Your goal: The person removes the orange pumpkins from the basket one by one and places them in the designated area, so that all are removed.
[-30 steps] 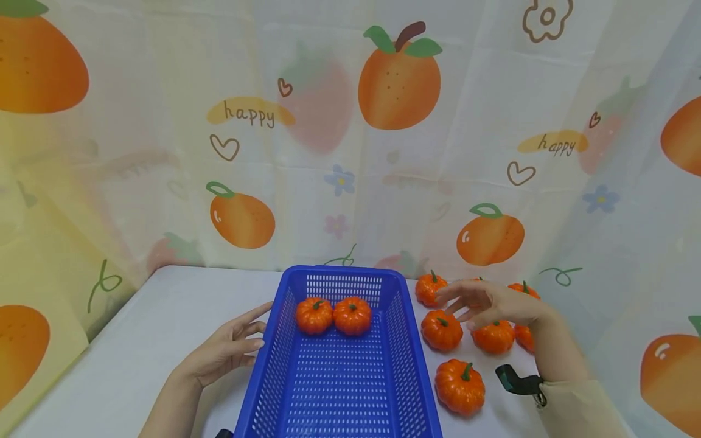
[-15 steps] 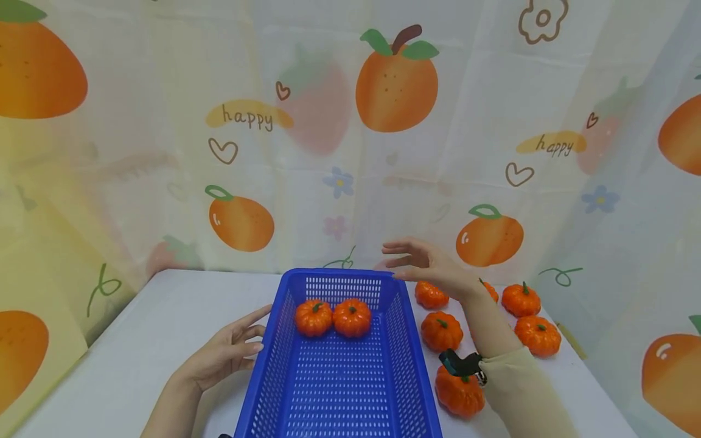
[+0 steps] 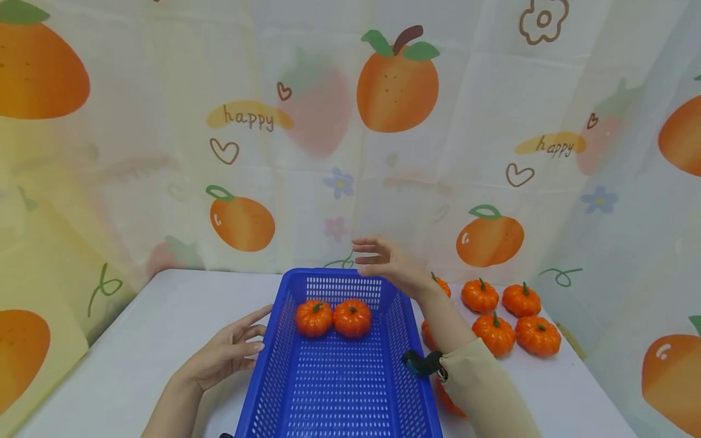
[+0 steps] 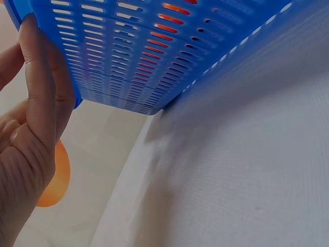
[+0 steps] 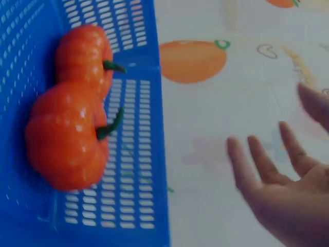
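In the head view a blue plastic basket (image 3: 339, 377) holds two small orange pumpkins with green stems, a left one (image 3: 314, 317) and a right one (image 3: 353, 318), side by side near its far end. My left hand (image 3: 221, 353) touches the basket's left side, its fingertips right at the rim; the left wrist view has a fingertip against the blue wall (image 4: 118, 46). Above the far right corner of the basket hovers my right hand (image 3: 391, 261), fingers loosely spread with nothing in them. The right wrist view shows that hand (image 5: 288, 185) beyond the rim, apart from both pumpkins.
Right of the basket, several more pumpkins (image 3: 479, 296) sit on the white table (image 3: 575, 389), some partly hidden by my right forearm (image 3: 449, 322). A fruit-printed curtain (image 3: 339, 152) hangs behind the table.
My right hand has moved left and up from over the pumpkins on the table to the basket's far right corner. The left hand and the two pumpkins in the basket stay put.
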The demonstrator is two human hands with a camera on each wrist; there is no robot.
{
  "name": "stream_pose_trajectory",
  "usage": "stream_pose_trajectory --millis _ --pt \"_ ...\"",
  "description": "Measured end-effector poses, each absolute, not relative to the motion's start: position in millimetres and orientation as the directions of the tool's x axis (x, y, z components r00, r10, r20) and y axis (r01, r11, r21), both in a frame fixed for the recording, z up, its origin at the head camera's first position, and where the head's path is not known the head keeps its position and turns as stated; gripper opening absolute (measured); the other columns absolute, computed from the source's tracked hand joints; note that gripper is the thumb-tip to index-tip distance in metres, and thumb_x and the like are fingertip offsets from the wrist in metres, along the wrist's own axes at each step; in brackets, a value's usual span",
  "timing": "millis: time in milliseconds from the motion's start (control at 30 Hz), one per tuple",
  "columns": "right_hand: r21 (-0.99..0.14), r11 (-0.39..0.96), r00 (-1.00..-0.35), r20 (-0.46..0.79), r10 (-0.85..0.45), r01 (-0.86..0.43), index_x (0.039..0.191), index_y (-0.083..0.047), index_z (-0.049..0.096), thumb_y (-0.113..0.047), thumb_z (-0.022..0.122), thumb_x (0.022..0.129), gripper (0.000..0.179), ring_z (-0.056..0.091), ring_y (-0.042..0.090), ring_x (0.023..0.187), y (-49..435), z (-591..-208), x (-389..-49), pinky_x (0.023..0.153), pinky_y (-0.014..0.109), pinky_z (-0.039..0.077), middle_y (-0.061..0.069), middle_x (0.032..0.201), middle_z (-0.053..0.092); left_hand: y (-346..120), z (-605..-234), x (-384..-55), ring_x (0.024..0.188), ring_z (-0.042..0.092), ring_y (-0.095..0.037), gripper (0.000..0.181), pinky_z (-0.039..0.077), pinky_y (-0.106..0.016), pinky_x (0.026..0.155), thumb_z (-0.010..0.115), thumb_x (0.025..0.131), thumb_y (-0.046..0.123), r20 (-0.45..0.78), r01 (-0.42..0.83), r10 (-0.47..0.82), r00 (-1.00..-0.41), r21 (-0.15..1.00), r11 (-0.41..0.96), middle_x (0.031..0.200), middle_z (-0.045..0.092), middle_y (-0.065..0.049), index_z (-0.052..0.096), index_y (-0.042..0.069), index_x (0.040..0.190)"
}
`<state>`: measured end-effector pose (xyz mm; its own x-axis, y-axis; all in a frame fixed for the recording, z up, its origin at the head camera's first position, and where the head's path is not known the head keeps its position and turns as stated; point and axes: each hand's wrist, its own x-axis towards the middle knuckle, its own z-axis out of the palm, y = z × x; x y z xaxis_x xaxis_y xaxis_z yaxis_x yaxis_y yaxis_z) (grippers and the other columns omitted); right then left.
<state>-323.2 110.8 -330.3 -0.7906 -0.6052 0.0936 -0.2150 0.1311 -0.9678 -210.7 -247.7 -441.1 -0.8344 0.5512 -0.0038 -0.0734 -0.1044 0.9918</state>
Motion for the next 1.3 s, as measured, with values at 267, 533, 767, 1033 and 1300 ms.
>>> stream_pose_trajectory --millis 267,533,767,1033,1300 --pt "-0.929 0.310 -0.804 -0.024 -0.594 -0.201 0.143 -0.015 0.048 -0.006 0.074 0.082 0.066 0.045 0.043 0.139 95.7 -346.4 -330.8 0.111 0.056 0.044 0.018 0.151 0.044 -247.2 -440.2 -210.6 0.096 0.068 -0.009 0.072 0.060 -0.029 0.085 0.048 0.099 0.004 -0.010 -0.083 0.545 -0.838 0.991 -0.108 0.113 0.058 0.004 0.010 0.012 0.159" --pt "-0.899 0.397 -0.773 -0.117 -0.624 -0.185 0.141 -0.010 0.051 -0.008 0.076 0.081 0.065 0.047 0.045 0.135 94.2 -359.1 -337.6 0.105 0.049 0.051 0.021 0.148 0.047 -248.1 -444.3 -213.3 0.097 0.068 -0.009 0.071 0.060 -0.029 0.085 0.048 0.099 0.003 -0.005 -0.076 0.545 -0.839 0.991 -0.107 0.114 0.058 0.004 0.011 0.014 0.159" --pt "-0.858 0.477 -0.706 -0.219 -0.674 -0.189 0.142 -0.009 0.050 -0.008 0.076 0.080 0.067 0.045 0.041 0.136 92.6 -373.8 -342.5 0.107 0.053 0.047 0.020 0.149 0.047 -247.5 -443.6 -212.6 0.097 0.068 -0.009 0.071 0.060 -0.029 0.084 0.047 0.099 0.002 0.001 -0.070 0.544 -0.839 0.992 -0.109 0.115 0.059 0.004 0.011 0.014 0.159" --pt "-0.751 0.617 -0.595 -0.391 -0.702 -0.235 0.145 -0.021 0.049 -0.011 0.082 0.073 0.079 0.034 0.031 0.145 90.4 -381.1 -337.7 0.121 0.057 0.029 0.009 0.154 0.041 -246.7 -443.7 -212.5 0.096 0.068 -0.009 0.072 0.060 -0.028 0.084 0.048 0.099 0.002 -0.001 -0.076 0.541 -0.841 0.990 -0.117 0.114 0.058 0.004 0.012 0.014 0.159" --pt "-0.664 0.694 -0.544 -0.486 -0.684 -0.279 0.146 -0.026 0.046 0.000 0.080 0.073 0.084 0.044 0.026 0.129 88.9 -379.6 -336.4 0.105 0.045 0.050 0.006 0.153 0.035 -247.3 -443.4 -211.8 0.096 0.068 -0.008 0.071 0.060 -0.028 0.084 0.048 0.099 0.003 -0.003 -0.076 0.541 -0.841 0.991 -0.112 0.115 0.058 0.004 0.011 0.013 0.159"
